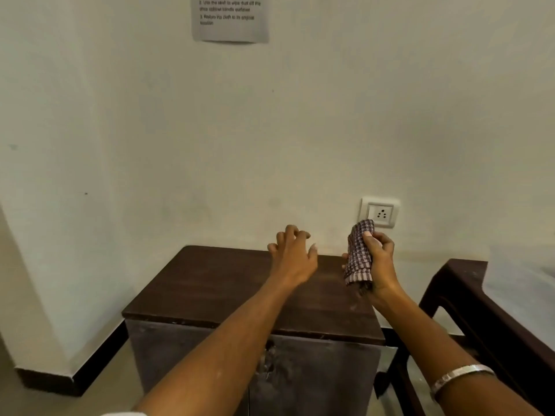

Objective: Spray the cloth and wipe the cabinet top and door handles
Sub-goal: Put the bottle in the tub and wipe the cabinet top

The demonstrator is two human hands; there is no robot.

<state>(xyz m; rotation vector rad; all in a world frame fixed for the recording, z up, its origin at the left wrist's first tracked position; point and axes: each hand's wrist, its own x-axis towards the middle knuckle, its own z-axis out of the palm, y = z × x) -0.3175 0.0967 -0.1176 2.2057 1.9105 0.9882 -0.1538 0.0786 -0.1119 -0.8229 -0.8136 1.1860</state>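
Right hand (380,259) grips the bunched, checked brown-and-white cloth (359,253) upright above the dark wooden cabinet top (210,289); left hand (292,256) hovers empty, fingers spread, seemingly not touching.

Cloth (359,253) maroon-white checked; cabinet top (222,283) dark brown; wall (270,130) cream.

A plain room, probably a bedroom, is suggested by bare cream walls (300,115) edged with dark skirting (90,352), a wall socket (380,212), a small dark wooden cabinet (240,295), a bed frame (468,298) alongside it, and a printed instruction sheet (230,18) stuck above.
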